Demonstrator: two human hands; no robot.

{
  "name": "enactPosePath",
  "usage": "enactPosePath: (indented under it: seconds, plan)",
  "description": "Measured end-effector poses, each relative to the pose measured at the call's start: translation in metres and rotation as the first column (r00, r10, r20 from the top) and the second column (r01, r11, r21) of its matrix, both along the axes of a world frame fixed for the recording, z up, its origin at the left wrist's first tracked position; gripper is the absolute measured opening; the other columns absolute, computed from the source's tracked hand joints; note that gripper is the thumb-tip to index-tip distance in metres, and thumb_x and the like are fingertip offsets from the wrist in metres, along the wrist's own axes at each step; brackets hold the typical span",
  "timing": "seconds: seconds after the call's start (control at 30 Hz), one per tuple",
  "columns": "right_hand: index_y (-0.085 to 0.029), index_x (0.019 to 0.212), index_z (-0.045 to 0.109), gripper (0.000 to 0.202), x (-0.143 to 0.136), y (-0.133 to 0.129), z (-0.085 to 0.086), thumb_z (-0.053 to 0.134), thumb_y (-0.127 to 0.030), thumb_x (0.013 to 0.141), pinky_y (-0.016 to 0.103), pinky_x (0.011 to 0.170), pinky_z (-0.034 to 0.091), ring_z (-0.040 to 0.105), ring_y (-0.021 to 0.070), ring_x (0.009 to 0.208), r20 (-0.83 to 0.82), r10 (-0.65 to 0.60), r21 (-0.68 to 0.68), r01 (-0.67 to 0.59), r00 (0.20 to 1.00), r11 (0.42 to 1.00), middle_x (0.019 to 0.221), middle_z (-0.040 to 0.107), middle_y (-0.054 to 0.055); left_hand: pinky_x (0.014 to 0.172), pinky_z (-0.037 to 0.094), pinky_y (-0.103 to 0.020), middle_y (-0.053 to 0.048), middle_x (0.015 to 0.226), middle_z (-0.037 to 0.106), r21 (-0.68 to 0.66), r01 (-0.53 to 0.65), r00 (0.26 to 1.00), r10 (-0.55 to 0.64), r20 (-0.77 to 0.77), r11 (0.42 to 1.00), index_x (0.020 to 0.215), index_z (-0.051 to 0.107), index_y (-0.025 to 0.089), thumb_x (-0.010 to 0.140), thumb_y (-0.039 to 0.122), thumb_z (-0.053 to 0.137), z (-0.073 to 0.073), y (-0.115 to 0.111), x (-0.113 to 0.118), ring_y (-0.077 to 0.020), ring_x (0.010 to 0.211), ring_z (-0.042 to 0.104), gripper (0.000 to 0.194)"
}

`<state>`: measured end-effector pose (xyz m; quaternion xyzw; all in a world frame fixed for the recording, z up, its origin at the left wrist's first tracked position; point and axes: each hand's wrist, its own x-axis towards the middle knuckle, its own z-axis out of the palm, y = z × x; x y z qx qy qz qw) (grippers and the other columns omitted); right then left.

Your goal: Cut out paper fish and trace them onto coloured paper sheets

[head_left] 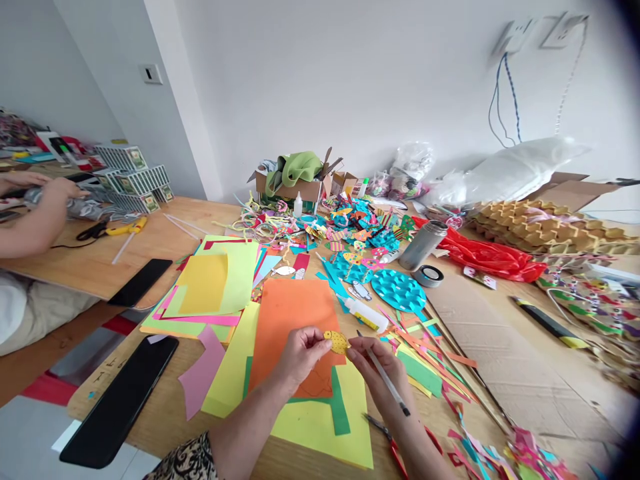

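Above an orange sheet [295, 307], my left hand [303, 357] pinches the left end of a small yellow paper fish [337, 342] with dark dots. The fingertips of my right hand [377, 370] close on the fish's other end, and a pen [387, 383] lies across that same hand. Faint fish outlines show on the orange sheet, which rests on yellow and green paper [320, 427]. Scissors [395, 447] with red handles lie partly under my right forearm. A white glue bottle [367, 315] is just beyond my right hand.
Two black phones [123, 400] lie at the left, beside stacked coloured sheets [215, 280]. Behind are blue egg-tray pieces [399, 291], a steel flask [423, 245] and paper cut-outs. Cardboard [490, 333] and paper strips lie at the right. Another person's hands [55, 193] work at far left.
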<state>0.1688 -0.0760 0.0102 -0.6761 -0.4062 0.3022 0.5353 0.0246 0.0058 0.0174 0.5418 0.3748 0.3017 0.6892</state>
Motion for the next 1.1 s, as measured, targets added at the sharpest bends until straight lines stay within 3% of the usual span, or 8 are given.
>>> enactPosePath:
  seconds: [0.13,0.23,0.33,0.47,0.63,0.8,0.93,1.1]
  plan:
    - [-0.019,0.090,0.065,0.038,0.004,0.000,-0.004,0.067,-0.054,0.075,0.030,0.064,0.051,0.065,0.0213,0.070,-0.051,0.026,-0.004,-0.026,0.998,1.000,0.076,0.071,0.004,0.043,0.020,-0.022,0.009,0.045,0.035,-0.016,0.021,1.000,-0.021,0.006,1.000,0.062,0.048,0.018,0.070,0.047,0.066,-0.001,0.000,0.001,-0.0056,0.042,0.030,0.035]
    - [-0.019,0.089,0.065,0.037,0.016,0.002,0.003,0.065,-0.054,0.076,0.030,0.063,0.050,0.065,0.0218,0.071,0.005,0.017,0.007,-0.017,1.000,1.000,0.078,0.071,0.006,0.043,0.022,-0.021,0.008,0.048,0.040,-0.019,0.026,1.000,-0.026,0.012,0.999,0.071,0.054,0.016,0.072,0.050,0.065,-0.004,-0.001,0.001,-0.0061,0.043,0.032,0.036]
    - [-0.018,0.089,0.065,0.035,0.044,0.014,0.020,0.063,-0.051,0.076,0.030,0.061,0.049,0.064,0.0219,0.070,0.187,-0.049,0.011,0.047,0.981,0.999,0.077,0.071,0.007,0.042,0.026,-0.020,0.007,0.051,0.042,-0.038,0.006,1.000,-0.005,0.013,0.999,0.081,0.058,0.015,0.072,0.053,0.065,-0.007,-0.001,0.001,-0.0065,0.044,0.033,0.040]
    - [-0.017,0.089,0.065,0.031,0.093,0.045,0.031,0.057,-0.044,0.077,0.030,0.060,0.045,0.063,0.0219,0.067,0.471,-0.096,-0.042,0.132,0.877,0.990,0.074,0.071,0.007,0.042,0.029,-0.019,0.007,0.052,0.043,-0.042,0.004,1.000,-0.004,0.011,0.999,0.084,0.059,0.014,0.071,0.054,0.065,-0.009,-0.001,0.001,-0.0067,0.045,0.035,0.042]
    - [-0.016,0.079,0.066,0.019,0.127,0.088,0.010,0.060,-0.032,0.073,0.028,0.055,0.042,0.063,0.0211,0.061,0.521,-0.082,-0.123,0.170,0.850,0.978,0.067,0.070,0.006,0.041,0.031,-0.019,0.007,0.053,0.044,-0.021,-0.013,1.000,0.013,-0.011,1.000,0.085,0.060,0.015,0.070,0.053,0.066,-0.010,-0.001,0.001,-0.0068,0.045,0.036,0.042]
    - [-0.015,0.081,0.064,0.015,0.131,0.116,-0.011,0.062,-0.030,0.083,0.026,0.058,0.046,0.059,0.0135,0.061,0.560,-0.083,-0.201,0.232,0.824,0.952,0.070,0.066,0.000,0.041,0.031,-0.019,0.006,0.052,0.045,-0.017,-0.016,0.999,0.016,-0.030,1.000,0.085,0.060,0.014,0.069,0.053,0.065,-0.010,0.002,0.002,-0.0069,0.044,0.036,0.042]
    - [-0.016,0.076,0.064,0.013,0.129,0.116,-0.008,0.061,-0.028,0.081,0.028,0.056,0.042,0.060,0.0176,0.063,0.603,-0.118,-0.182,0.281,0.789,0.942,0.071,0.067,0.005,0.041,0.030,-0.020,0.006,0.051,0.046,-0.013,-0.031,0.999,0.031,-0.032,0.999,0.085,0.060,0.014,0.069,0.054,0.065,-0.011,0.005,0.002,-0.0069,0.042,0.035,0.043]
    - [-0.018,0.079,0.065,0.020,0.124,0.086,0.012,0.054,-0.034,0.078,0.030,0.058,0.043,0.064,0.0240,0.068,0.606,-0.126,-0.090,0.225,0.785,0.970,0.076,0.072,0.010,0.041,0.030,-0.019,0.007,0.052,0.045,-0.019,-0.050,0.999,0.050,-0.015,0.999,0.087,0.060,0.014,0.070,0.053,0.065,-0.008,0.004,0.000,-0.0066,0.043,0.035,0.043]
